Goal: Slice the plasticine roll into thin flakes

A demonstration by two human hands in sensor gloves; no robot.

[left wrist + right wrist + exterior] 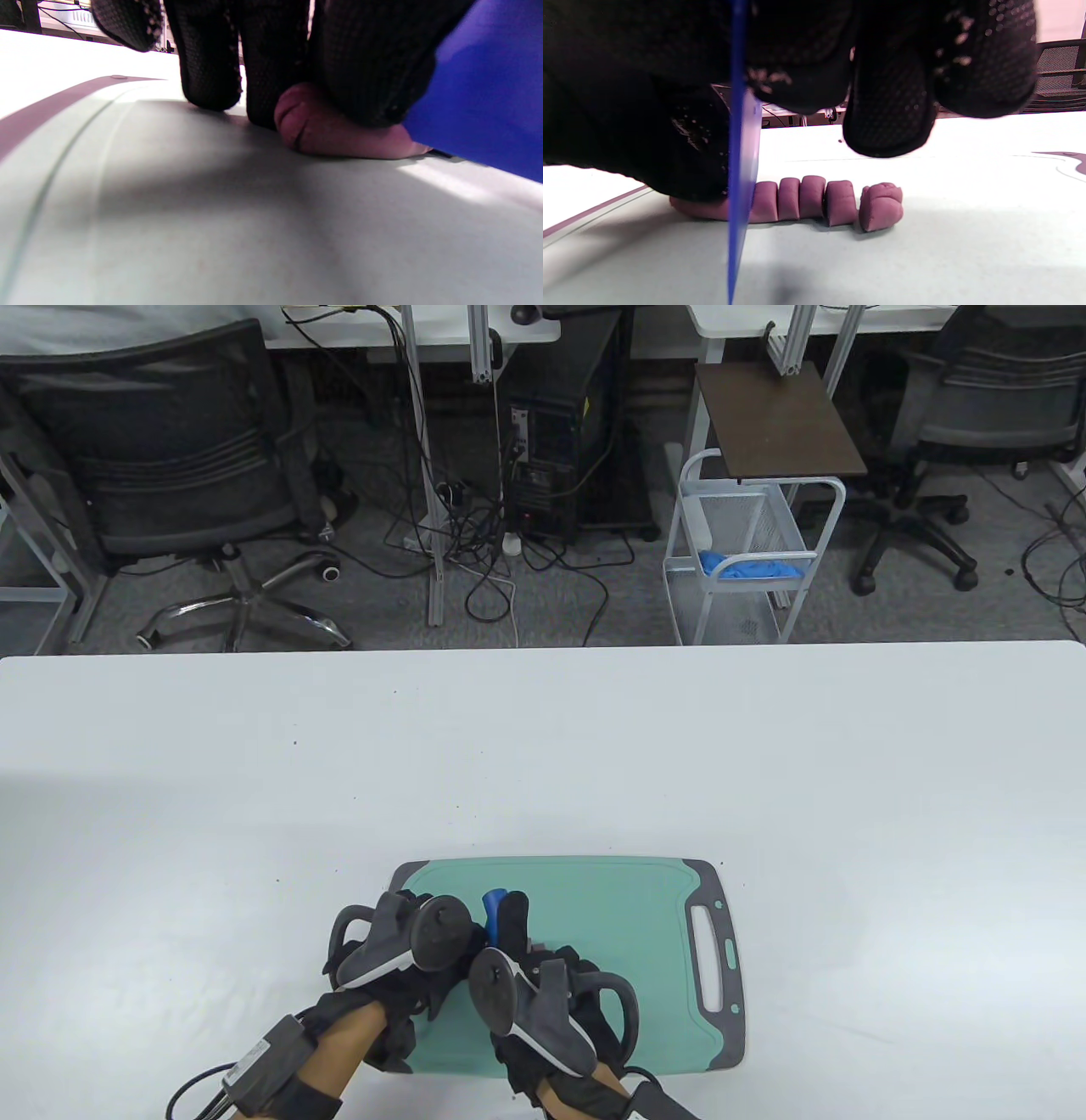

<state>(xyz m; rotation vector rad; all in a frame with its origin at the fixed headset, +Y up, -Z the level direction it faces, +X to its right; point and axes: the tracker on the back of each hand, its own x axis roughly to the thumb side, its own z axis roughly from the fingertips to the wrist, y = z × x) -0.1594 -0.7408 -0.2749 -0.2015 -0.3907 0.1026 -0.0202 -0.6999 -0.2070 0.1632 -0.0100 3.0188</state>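
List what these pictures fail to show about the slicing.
- Roll, table view: hidden under both hands and trackers.
- Roll's uncut length, right wrist view: covered by the left hand; left wrist view shows only its end.
- Blade edge: cut off by the bottom edge in the right wrist view.
- Right hand grip on the blade: too dark and close.

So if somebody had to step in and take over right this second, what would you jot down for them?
Left hand: fingers press the uncut end of the purple plasticine roll onto the green cutting board.
Right hand: holds the blue plastic blade upright, edge down through the roll.
Done: about five slices lie in a row beside the blade, rather chunky.
Left: slice the stub under the left hand, thinner.
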